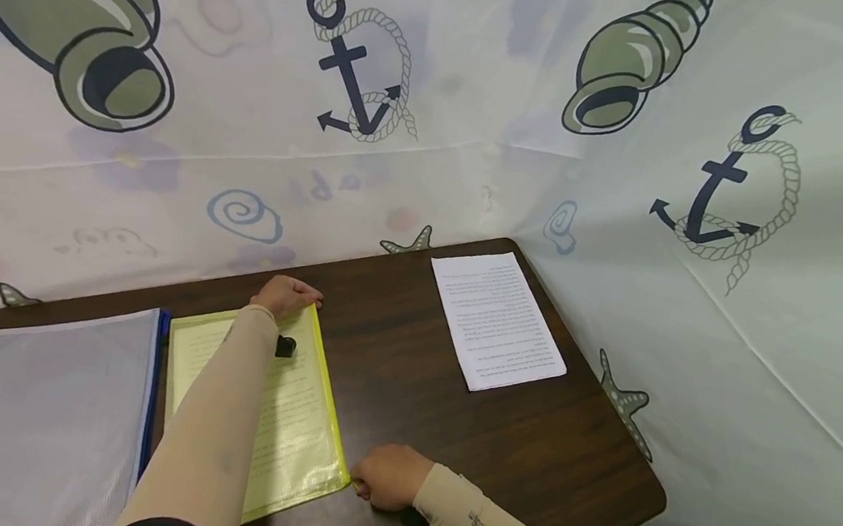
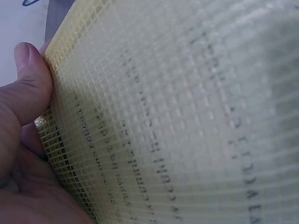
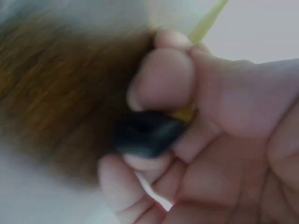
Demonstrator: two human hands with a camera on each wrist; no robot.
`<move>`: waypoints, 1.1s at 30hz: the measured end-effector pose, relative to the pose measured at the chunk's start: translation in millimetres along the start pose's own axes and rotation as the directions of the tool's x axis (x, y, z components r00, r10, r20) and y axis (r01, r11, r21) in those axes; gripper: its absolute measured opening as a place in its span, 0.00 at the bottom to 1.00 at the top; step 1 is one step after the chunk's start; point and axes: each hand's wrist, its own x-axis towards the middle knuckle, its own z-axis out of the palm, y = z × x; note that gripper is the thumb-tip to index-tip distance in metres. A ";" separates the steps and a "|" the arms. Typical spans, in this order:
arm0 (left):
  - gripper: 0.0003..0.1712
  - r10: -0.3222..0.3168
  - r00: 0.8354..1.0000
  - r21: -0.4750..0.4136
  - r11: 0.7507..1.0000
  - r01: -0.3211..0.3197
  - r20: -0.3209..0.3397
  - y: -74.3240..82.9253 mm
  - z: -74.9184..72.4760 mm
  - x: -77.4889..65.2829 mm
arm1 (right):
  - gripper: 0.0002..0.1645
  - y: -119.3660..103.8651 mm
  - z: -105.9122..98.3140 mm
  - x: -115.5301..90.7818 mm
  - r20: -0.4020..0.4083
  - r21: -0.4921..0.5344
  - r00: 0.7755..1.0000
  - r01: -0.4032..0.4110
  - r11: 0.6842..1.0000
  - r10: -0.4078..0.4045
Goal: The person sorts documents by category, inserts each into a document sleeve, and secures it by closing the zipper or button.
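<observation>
A yellow mesh zipper pouch [image 1: 302, 428] lies on the table with printed sheets showing through it. At its far right corner my left hand [image 1: 286, 295] grips the edge; in the left wrist view the thumb [image 2: 33, 70] lies over the mesh [image 2: 163, 116] with fingers behind it. My right hand [image 1: 391, 476] is at the near right corner, fingers curled at the end of the bright yellow zipper edge [image 1: 331, 393]. In the right wrist view, a small black zipper pull [image 3: 147, 133] sits pinched between thumb and fingers, somewhat blurred.
To the left lies a whitish pouch [image 1: 63, 407] with a blue edge. A stack of printed paper [image 1: 499, 324] is at the far right of the dark wooden table [image 1: 411, 379]. Patterned cloth [image 1: 474, 176] hangs behind and to the right. A small black object [image 1: 285, 346] shows beside my left wrist.
</observation>
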 end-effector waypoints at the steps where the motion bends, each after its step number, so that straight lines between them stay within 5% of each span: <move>1: 0.18 -0.004 1.000 -0.002 1.000 0.004 0.000 0.6 -0.5 -0.7 | 0.22 -1.7 -0.4 -0.7 -0.015 -0.041 1.000 0.001 0.999 -0.002; 4: 0.17 0.001 1.000 -0.002 1.000 -0.001 -0.008 6.8 -3.8 3.6 | 0.19 -6.3 -8.9 -4.5 -0.143 -0.212 0.989 0.006 0.977 -0.037; 7: 0.17 0.021 0.999 -0.009 1.000 -0.022 -0.028 18.2 -9.5 11.7 | 0.17 -8.9 -23.9 -7.3 -0.336 -0.376 0.936 -0.032 0.926 -0.104; 9: 0.16 0.030 0.998 -0.013 0.999 -0.030 -0.046 23.0 -12.2 16.7 | 0.17 -10.8 -33.9 -6.1 -0.411 -0.413 0.902 -0.054 0.909 -0.133; 11: 0.16 0.029 0.998 -0.017 0.999 -0.030 -0.054 24.5 -14.2 18.9 | 0.14 -12.2 -40.7 -0.5 -0.426 -0.419 0.892 -0.044 0.907 -0.153; 14: 0.15 0.018 0.998 -0.016 1.000 -0.019 -0.065 19.0 -13.2 18.7 | 0.04 -12.7 -42.8 17.2 -0.364 -0.313 0.916 0.050 0.948 -0.168; 17: 0.16 0.007 0.997 -0.014 1.000 -0.008 -0.071 7.5 -8.3 14.8 | 0.08 -10.2 -33.8 40.2 -0.264 -0.131 0.951 0.133 0.982 -0.164; 22: 0.19 0.027 0.997 -0.026 0.999 -0.030 -0.079 -7.4 2.8 3.3 | 0.13 -1.6 -8.7 64.4 -0.172 0.129 0.980 0.121 0.984 -0.098; 29: 0.21 0.169 0.979 -0.056 0.983 -0.176 -0.115 0.4 9.5 -10.2 | 0.20 5.6 -5.1 70.4 -0.209 0.100 0.971 0.140 0.985 -0.117; 33: 0.22 0.282 0.943 0.007 0.958 -0.286 -0.175 6.9 9.4 -24.7 | 0.20 4.8 -5.4 75.6 -0.192 0.075 0.975 0.129 0.989 -0.113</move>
